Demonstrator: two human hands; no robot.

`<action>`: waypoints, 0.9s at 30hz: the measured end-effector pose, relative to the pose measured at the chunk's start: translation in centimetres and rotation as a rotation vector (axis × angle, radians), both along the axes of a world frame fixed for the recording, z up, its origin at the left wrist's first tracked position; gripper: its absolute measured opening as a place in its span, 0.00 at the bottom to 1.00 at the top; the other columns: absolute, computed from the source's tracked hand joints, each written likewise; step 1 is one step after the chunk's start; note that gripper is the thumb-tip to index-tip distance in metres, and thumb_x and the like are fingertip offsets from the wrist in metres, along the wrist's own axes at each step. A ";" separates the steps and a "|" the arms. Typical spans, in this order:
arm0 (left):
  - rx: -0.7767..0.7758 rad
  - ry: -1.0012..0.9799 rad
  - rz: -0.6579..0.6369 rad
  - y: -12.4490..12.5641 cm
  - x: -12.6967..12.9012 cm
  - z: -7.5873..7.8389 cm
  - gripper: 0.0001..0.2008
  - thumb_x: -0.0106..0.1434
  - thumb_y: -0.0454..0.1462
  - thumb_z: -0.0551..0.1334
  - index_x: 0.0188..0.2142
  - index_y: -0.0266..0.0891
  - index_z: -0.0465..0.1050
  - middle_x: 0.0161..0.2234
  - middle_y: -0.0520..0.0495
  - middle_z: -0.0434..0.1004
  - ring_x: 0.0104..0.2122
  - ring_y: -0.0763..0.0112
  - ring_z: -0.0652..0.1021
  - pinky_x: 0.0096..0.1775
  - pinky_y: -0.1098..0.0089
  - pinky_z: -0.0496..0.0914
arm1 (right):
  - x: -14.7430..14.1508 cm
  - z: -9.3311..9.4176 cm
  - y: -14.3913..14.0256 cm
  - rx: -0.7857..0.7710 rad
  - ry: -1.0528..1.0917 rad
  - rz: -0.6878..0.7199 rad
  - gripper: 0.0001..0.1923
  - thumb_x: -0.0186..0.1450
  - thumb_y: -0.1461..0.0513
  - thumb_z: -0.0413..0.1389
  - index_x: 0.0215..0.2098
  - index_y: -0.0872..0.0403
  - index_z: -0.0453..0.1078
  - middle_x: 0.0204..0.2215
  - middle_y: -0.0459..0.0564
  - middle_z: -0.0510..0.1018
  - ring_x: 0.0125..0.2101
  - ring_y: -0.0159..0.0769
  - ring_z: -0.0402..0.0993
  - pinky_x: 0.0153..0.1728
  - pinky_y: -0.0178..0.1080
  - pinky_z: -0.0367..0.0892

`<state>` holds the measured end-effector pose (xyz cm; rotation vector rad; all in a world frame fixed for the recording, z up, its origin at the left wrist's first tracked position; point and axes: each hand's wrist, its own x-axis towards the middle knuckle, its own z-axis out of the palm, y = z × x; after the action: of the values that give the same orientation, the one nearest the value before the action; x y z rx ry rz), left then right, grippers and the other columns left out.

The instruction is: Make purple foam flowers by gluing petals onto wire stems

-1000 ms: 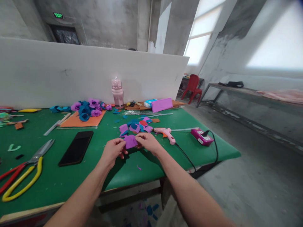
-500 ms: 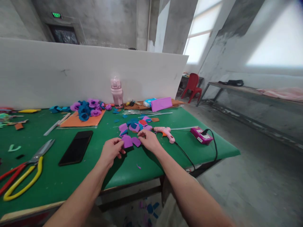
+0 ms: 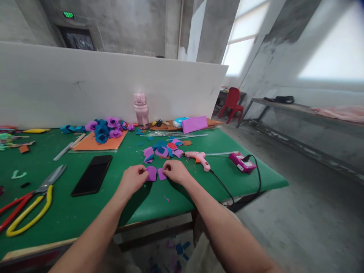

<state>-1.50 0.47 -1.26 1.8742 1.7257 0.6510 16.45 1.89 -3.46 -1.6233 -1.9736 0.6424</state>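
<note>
My left hand (image 3: 135,177) pinches a purple petal-shaped piece (image 3: 151,173) between thumb and fingers, low over the green table. A second, smaller purple piece (image 3: 162,174) is gripped in the closed fingertips of my right hand (image 3: 175,171). A narrow gap separates the two pieces. Just beyond them lies a loose heap of purple, blue and red cut petals (image 3: 162,150). Right of the heap, a pink glue gun (image 3: 200,157) rests on its side with a glue stick in its back end.
Purple power box (image 3: 242,163) and cable stand right. Phone (image 3: 91,175) and red-and-yellow-handled shears (image 3: 42,192) lie left. Behind are finished flowers (image 3: 102,130) on orange sheets (image 3: 98,145), a pink bottle (image 3: 141,110), thin wires (image 3: 165,133) and a white partition (image 3: 108,83).
The two purple pieces have drawn slightly apart and turned in my fingers. My right hand has shifted a little, its fingers now closed more tightly around its piece.
</note>
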 end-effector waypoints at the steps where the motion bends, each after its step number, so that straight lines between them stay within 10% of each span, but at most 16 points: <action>1: 0.012 0.063 -0.021 0.0 0.0 0.1 0.08 0.48 0.38 0.55 0.19 0.39 0.69 0.15 0.52 0.69 0.18 0.71 0.69 0.22 0.73 0.56 | 0.1 0.0 0.0 0.000 0.006 -0.005 0.03 0.53 0.67 0.55 0.24 0.54 0.70 0.23 0.45 0.75 0.25 0.30 0.68 0.26 0.31 0.59; 9: 0.026 0.083 -0.026 0.1 -0.3 -0.1 0.07 0.49 0.38 0.55 0.19 0.39 0.69 0.15 0.51 0.68 0.19 0.71 0.68 0.23 0.73 0.54 | 0.1 -0.1 -0.6 0.080 0.013 0.078 0.04 0.51 0.64 0.59 0.27 0.53 0.70 0.26 0.45 0.73 0.28 0.31 0.66 0.28 0.32 0.58; 16: -0.250 -0.636 0.045 0.6 -1.1 -0.2 0.09 0.49 0.42 0.56 0.22 0.38 0.63 0.15 0.55 0.65 0.10 0.82 0.56 0.15 0.77 0.45 | 1.0 1.1 -1.6 -0.343 0.699 0.228 0.08 0.58 0.58 0.53 0.28 0.55 0.65 0.20 0.42 0.67 0.20 0.26 0.62 0.24 0.32 0.59; 23: -0.199 -0.756 0.050 0.3 -1.1 -0.2 0.09 0.49 0.41 0.59 0.23 0.36 0.64 0.14 0.56 0.64 0.09 0.84 0.57 0.12 0.79 0.47 | 0.8 -0.3 -1.1 0.216 0.068 0.225 0.13 0.54 0.62 0.60 0.38 0.55 0.70 0.33 0.50 0.73 0.36 0.35 0.67 0.40 0.38 0.60; 27: -0.174 -0.768 0.058 0.4 -1.4 -0.3 0.09 0.49 0.40 0.58 0.23 0.36 0.64 0.14 0.56 0.65 0.09 0.84 0.58 0.12 0.79 0.47 | -0.1 0.2 -2.2 0.185 -0.115 0.298 0.05 0.57 0.68 0.56 0.31 0.56 0.72 0.29 0.49 0.74 0.32 0.33 0.68 0.35 0.34 0.60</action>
<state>-2.87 0.92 -1.56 1.2155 1.2717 1.0353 16.34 -0.35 -3.22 -1.2957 -2.3096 0.4645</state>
